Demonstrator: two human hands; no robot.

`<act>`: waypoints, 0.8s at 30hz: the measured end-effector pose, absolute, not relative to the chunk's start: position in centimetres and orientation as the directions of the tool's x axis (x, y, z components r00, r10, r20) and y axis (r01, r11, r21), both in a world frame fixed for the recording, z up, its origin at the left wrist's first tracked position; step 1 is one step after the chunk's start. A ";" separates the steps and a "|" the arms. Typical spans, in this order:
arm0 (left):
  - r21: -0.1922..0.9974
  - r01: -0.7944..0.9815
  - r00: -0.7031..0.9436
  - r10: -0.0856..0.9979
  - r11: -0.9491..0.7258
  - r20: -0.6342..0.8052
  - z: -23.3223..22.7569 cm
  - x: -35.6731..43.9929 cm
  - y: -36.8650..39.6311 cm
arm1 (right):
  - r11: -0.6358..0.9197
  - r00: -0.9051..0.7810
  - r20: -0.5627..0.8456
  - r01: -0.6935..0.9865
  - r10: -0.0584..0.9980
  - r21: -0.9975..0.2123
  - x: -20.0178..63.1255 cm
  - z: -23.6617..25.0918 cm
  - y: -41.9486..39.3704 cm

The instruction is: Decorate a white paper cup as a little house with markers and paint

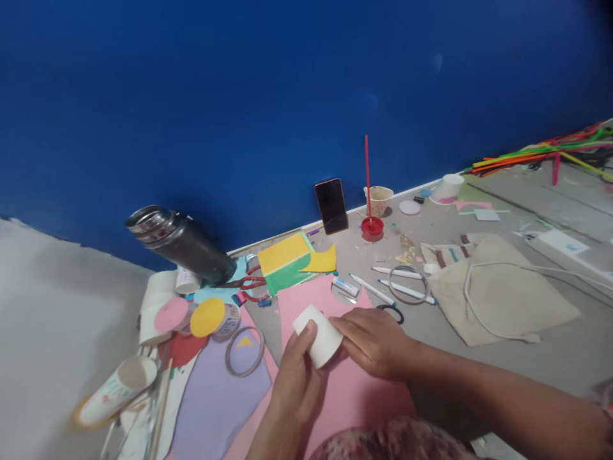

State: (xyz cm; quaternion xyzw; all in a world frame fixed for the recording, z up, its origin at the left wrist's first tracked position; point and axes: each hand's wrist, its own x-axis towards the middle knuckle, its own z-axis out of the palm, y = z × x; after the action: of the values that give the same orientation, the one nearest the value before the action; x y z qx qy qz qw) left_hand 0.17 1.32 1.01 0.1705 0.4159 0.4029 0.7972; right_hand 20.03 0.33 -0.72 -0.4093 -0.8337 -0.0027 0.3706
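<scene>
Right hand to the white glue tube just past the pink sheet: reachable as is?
Probably yes. The right hand is busy holding the white paper cup with the left hand, but the glue tube lies close ahead of it on the floor with nothing between.

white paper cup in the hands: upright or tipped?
Tipped. The white paper cup lies on its side over the pink paper, closed base toward the wall, held between the left hand and right hand. Its mouth is hidden.

A paper cup (318,335) is lying on a paper sheet (345,390) between both hands; a phone (331,206) is leaning behind, against the wall (268,96); a bag (498,294) is lying right
</scene>
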 end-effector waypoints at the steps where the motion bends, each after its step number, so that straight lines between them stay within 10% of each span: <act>1: 0.627 -0.490 0.301 0.792 0.606 -0.531 1.1 0.0 1.6 | 0.677 -0.425 0.590 0.669 0.686 -0.305 20.3 -0.3 0.4; 7: 0.631 -0.486 0.271 0.791 0.604 -0.549 2.1 -1.7 3.8 | 0.296 -0.069 0.461 0.848 0.885 -0.440 27.2 3.6 2.4; 12: 0.567 -0.567 0.349 0.797 0.598 -0.493 1.4 -1.5 4.0 | -0.061 0.320 0.481 0.876 0.816 -0.478 33.3 4.6 1.9; 24: 0.466 -0.585 0.435 0.741 0.664 -0.511 -0.2 -1.1 4.6 | -0.293 0.316 0.047 0.918 0.947 -0.267 35.2 1.1 2.2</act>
State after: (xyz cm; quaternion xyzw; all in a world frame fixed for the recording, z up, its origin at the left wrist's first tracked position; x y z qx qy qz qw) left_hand -1.05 4.65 -0.21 0.1099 0.3560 0.3948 0.8398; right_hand 35.20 2.17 1.05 -0.8019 -0.5816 0.0596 0.1231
